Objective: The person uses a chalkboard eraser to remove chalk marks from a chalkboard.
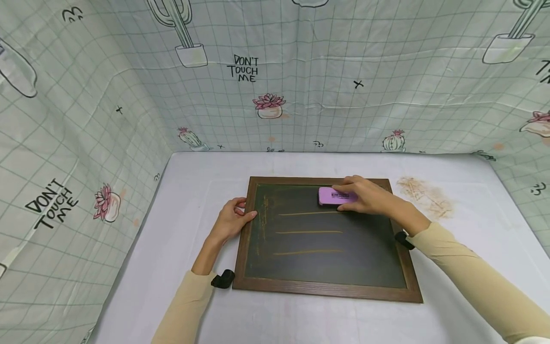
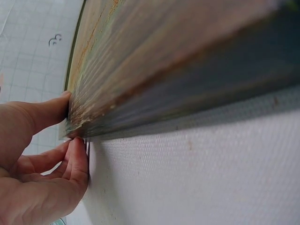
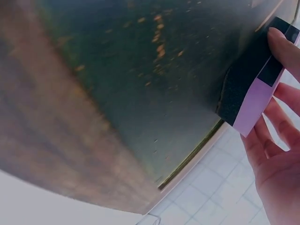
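A wood-framed chalkboard lies on the white table, with three orange chalk lines across it and faint vertical chalk smears on its left. My left hand grips the left side of the frame, thumb on top and fingers along the outer edge; the left wrist view shows the same hold on the wooden frame. Near the board's upper right, my right hand holds a purple chalkboard eraser between thumb and fingers. In the right wrist view the dark felt side of the eraser faces the board.
Orange-brown chalk dust is spread on the white table right of the board. A grid-patterned cloth with plant drawings rises behind the table and at both sides. Dark wrist straps sit at the sleeve cuffs.
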Demonstrator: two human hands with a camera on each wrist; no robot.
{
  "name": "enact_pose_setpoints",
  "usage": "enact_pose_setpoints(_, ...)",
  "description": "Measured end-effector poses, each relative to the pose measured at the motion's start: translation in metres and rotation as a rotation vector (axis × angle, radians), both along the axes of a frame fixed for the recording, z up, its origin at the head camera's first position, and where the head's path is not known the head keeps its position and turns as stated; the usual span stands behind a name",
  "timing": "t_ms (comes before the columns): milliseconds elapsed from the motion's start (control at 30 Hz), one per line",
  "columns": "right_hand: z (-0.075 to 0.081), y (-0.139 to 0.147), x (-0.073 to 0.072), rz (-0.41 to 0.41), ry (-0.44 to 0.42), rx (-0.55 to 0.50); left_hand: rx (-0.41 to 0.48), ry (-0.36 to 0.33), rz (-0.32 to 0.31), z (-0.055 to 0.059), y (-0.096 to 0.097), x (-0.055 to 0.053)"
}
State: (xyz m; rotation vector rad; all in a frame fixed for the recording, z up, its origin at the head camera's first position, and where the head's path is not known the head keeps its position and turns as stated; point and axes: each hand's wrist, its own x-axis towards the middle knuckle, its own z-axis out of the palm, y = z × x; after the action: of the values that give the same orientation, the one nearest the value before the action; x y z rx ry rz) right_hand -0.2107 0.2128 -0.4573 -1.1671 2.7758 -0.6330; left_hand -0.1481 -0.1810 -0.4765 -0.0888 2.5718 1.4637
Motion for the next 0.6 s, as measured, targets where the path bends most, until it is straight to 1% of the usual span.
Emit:
enact_pose_setpoints(167,0.000,0.010,0.003,-0.025,-0.001,0.010,0.000,-0.006,0.000,0.000,0.000,0.000)
enact_pose_setpoints(433,0.003,0.026,0.008,-0.045,-0.004,-0.020,0.010,-0.009,0.001,0.000,-0.001,-0.001)
enact_pose_setpoints(600,0.003,0.036,0.012,-0.085,-0.021,-0.001,0.015,-0.009,-0.003,0.000,-0.001,-0.001)
